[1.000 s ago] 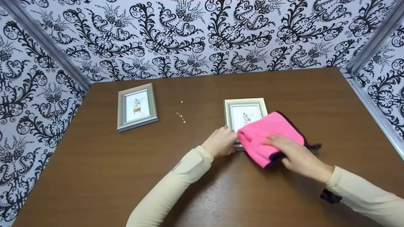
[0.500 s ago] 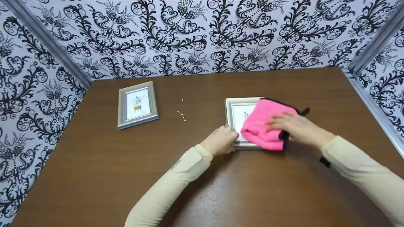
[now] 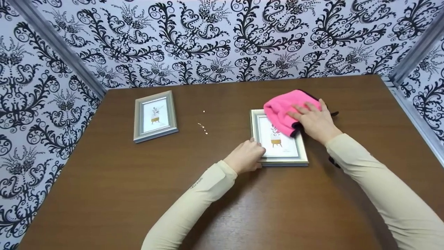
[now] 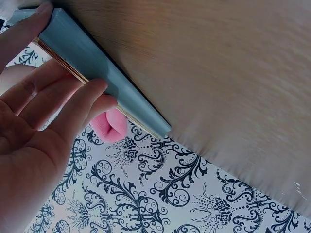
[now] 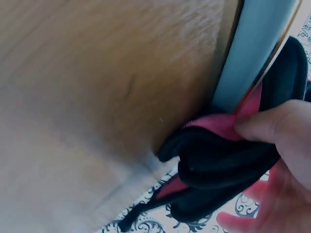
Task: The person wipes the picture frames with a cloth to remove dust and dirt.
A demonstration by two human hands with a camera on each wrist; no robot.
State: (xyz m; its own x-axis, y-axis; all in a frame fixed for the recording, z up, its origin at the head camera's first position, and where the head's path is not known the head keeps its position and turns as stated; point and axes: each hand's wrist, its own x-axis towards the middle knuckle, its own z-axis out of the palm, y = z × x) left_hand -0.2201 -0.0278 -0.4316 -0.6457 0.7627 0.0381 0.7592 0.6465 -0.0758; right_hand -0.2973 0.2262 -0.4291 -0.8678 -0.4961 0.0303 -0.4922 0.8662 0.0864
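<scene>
Along one sleeve [image 3: 194, 199], illegible lettering [image 3: 196, 183]; left hand [image 3: 245, 156], fingers round a picture frame [image 3: 286, 147]; right hand [image 3: 315, 122], fingers wide on pink cloth [image 3: 281, 110].

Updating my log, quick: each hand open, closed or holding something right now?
Left hand: holding the right picture frame by its left edge.
Right hand: holding the pink cloth.

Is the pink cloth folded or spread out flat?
Folded: the pink cloth shows stacked layers beneath the right hand, with several dark edges gathered in the right wrist view.
</scene>
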